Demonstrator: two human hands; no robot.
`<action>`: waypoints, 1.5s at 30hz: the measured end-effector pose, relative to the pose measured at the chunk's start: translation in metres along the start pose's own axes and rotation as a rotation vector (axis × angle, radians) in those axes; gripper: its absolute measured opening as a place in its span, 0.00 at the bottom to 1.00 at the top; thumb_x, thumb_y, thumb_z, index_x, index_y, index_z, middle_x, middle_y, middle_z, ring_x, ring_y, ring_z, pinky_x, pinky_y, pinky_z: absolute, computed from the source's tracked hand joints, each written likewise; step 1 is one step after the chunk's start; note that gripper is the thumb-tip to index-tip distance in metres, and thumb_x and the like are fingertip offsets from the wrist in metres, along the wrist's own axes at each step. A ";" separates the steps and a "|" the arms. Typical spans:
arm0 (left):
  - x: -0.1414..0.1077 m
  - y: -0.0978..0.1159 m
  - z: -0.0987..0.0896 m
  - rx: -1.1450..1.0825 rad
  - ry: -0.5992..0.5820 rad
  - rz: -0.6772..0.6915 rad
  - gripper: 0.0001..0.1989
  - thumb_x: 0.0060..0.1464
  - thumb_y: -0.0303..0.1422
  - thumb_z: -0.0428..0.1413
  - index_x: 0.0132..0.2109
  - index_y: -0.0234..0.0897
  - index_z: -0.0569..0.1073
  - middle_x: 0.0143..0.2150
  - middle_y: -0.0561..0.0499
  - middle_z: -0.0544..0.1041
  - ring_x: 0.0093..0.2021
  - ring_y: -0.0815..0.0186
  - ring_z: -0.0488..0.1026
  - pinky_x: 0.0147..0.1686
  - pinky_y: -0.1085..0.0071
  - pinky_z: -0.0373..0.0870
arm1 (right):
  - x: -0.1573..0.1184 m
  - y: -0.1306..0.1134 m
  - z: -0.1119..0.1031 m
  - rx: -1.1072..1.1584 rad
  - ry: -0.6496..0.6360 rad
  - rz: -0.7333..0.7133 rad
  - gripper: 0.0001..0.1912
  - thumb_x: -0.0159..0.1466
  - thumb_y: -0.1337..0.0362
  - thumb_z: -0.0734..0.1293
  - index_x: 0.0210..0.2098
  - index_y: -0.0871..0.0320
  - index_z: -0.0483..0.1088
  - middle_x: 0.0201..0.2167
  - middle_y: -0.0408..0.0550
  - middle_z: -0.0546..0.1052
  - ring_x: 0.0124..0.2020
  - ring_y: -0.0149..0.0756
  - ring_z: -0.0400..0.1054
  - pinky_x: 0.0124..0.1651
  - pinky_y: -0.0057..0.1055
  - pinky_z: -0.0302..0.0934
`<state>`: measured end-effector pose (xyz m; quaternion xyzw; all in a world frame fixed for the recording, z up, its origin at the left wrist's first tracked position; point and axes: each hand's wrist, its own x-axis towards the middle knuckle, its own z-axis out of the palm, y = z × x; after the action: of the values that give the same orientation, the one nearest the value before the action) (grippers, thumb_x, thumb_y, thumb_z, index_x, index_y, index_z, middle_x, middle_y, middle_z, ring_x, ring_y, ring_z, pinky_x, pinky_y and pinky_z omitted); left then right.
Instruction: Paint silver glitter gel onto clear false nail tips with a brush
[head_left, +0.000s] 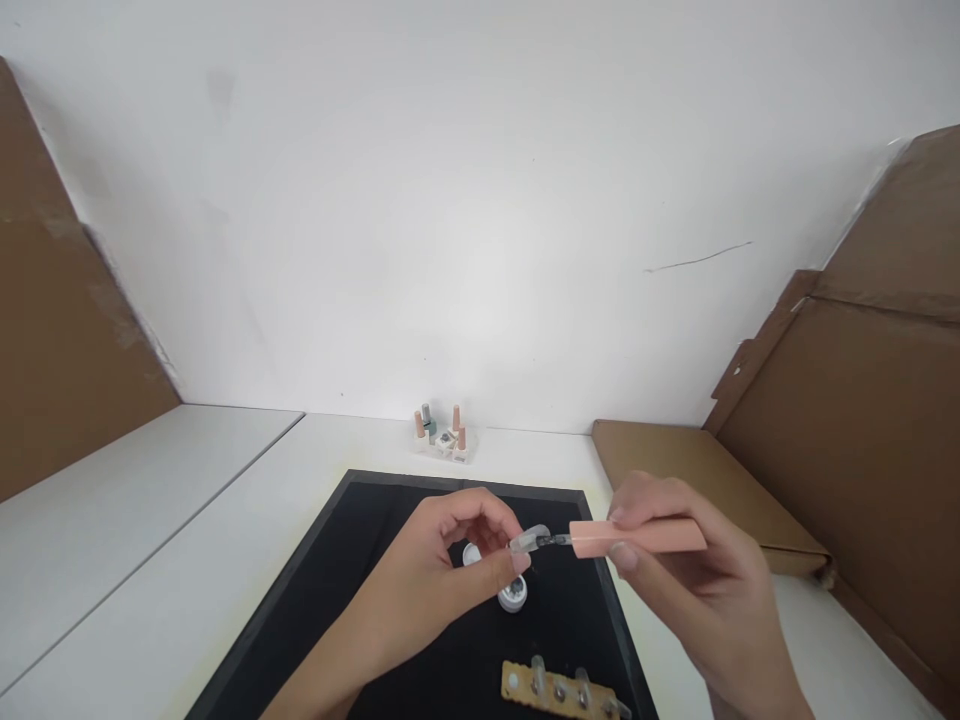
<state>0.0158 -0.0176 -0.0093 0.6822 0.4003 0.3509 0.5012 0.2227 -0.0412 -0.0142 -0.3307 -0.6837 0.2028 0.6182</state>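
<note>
Between thumb and fingers, my left hand point(442, 570) pinches a clear false nail tip point(534, 537) above the black mat. My right hand point(690, 560) grips the pink cap of a nail polish brush point(637, 537). The brush's bristle end points left and meets the nail tip. Below my left fingers sits a small round white jar point(513, 594), open, with something greyish inside. A white lid-like disc point(471, 553) shows partly behind my left hand. Nearer to me lies a tan strip holder point(559, 690) with clear nail tips standing on some of its pegs.
A black mat point(390, 490) with a grey border covers the middle of the white table. At the back stands a clear tray point(459, 456) of polish bottles. A flat cardboard box point(660, 450) lies right, and cardboard panels point(885, 400) flank the table.
</note>
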 end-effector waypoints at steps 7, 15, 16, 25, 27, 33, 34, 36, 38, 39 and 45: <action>0.002 0.003 0.001 0.039 0.032 0.028 0.04 0.54 0.32 0.59 0.32 0.37 0.75 0.29 0.54 0.73 0.32 0.67 0.69 0.31 0.72 0.62 | 0.000 -0.006 0.006 0.002 -0.101 -0.091 0.08 0.61 0.70 0.68 0.35 0.50 0.69 0.24 0.41 0.70 0.24 0.32 0.65 0.24 0.27 0.59; 0.000 0.005 0.002 0.032 0.019 0.042 0.06 0.55 0.35 0.60 0.32 0.37 0.74 0.28 0.55 0.73 0.31 0.67 0.69 0.31 0.73 0.63 | 0.000 -0.006 0.007 -0.025 -0.010 -0.076 0.07 0.60 0.71 0.68 0.31 0.52 0.70 0.22 0.41 0.70 0.22 0.32 0.63 0.22 0.28 0.56; 0.000 0.005 0.002 0.035 0.021 0.040 0.06 0.54 0.35 0.60 0.32 0.37 0.74 0.28 0.55 0.73 0.31 0.67 0.69 0.31 0.73 0.62 | 0.000 -0.006 0.006 -0.039 -0.006 -0.082 0.07 0.60 0.71 0.68 0.31 0.52 0.70 0.21 0.41 0.70 0.22 0.32 0.63 0.23 0.28 0.56; 0.000 0.003 0.001 0.087 0.052 0.030 0.05 0.54 0.32 0.59 0.31 0.38 0.74 0.28 0.55 0.73 0.31 0.67 0.69 0.31 0.73 0.62 | 0.001 -0.004 -0.001 -0.132 -0.014 -0.121 0.06 0.62 0.70 0.68 0.32 0.51 0.70 0.22 0.40 0.69 0.22 0.30 0.64 0.23 0.26 0.59; 0.000 0.003 0.000 0.104 0.055 0.024 0.05 0.54 0.32 0.59 0.31 0.38 0.74 0.28 0.55 0.73 0.31 0.67 0.69 0.31 0.73 0.62 | -0.001 -0.003 -0.002 -0.113 0.004 -0.092 0.04 0.63 0.67 0.69 0.33 0.51 0.71 0.22 0.40 0.70 0.22 0.30 0.64 0.23 0.26 0.60; -0.001 0.003 -0.001 0.162 0.080 0.037 0.06 0.56 0.34 0.58 0.31 0.39 0.75 0.31 0.53 0.74 0.34 0.65 0.70 0.32 0.72 0.63 | -0.004 -0.005 0.000 -0.121 0.116 0.009 0.06 0.61 0.59 0.72 0.31 0.51 0.72 0.23 0.40 0.75 0.22 0.29 0.68 0.22 0.24 0.60; -0.001 0.003 0.000 0.178 0.090 0.044 0.06 0.56 0.33 0.58 0.31 0.39 0.75 0.31 0.53 0.74 0.34 0.65 0.70 0.32 0.72 0.63 | -0.004 -0.006 0.002 -0.116 0.142 0.037 0.07 0.60 0.58 0.72 0.29 0.52 0.72 0.22 0.40 0.74 0.20 0.29 0.67 0.21 0.23 0.59; 0.000 0.003 0.001 0.221 0.118 0.066 0.05 0.55 0.32 0.58 0.31 0.39 0.75 0.31 0.53 0.75 0.34 0.65 0.70 0.32 0.72 0.63 | -0.004 -0.008 0.007 -0.107 0.203 0.103 0.09 0.59 0.57 0.72 0.27 0.52 0.71 0.19 0.39 0.72 0.19 0.28 0.63 0.20 0.24 0.55; 0.000 0.002 0.003 0.266 0.141 0.097 0.04 0.54 0.31 0.58 0.31 0.39 0.74 0.30 0.54 0.75 0.34 0.66 0.70 0.31 0.73 0.63 | -0.003 -0.012 0.013 -0.106 0.247 0.157 0.11 0.58 0.57 0.72 0.24 0.53 0.70 0.17 0.38 0.70 0.18 0.27 0.60 0.19 0.24 0.52; -0.001 0.002 0.004 0.283 0.149 0.112 0.04 0.54 0.30 0.58 0.31 0.39 0.74 0.30 0.54 0.74 0.33 0.66 0.70 0.30 0.73 0.63 | -0.002 -0.013 0.016 -0.111 0.251 0.173 0.12 0.57 0.57 0.72 0.23 0.54 0.69 0.17 0.38 0.69 0.17 0.27 0.59 0.19 0.25 0.51; -0.002 0.002 0.009 0.347 0.160 0.211 0.05 0.52 0.24 0.57 0.30 0.38 0.73 0.29 0.56 0.74 0.31 0.69 0.70 0.30 0.75 0.64 | 0.000 -0.015 0.022 -0.159 0.245 0.161 0.13 0.56 0.60 0.71 0.19 0.55 0.66 0.13 0.35 0.65 0.14 0.24 0.54 0.16 0.24 0.47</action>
<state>0.0237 -0.0232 -0.0099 0.7664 0.4195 0.3801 0.3036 0.1984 -0.0488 -0.0075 -0.4546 -0.5885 0.1553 0.6503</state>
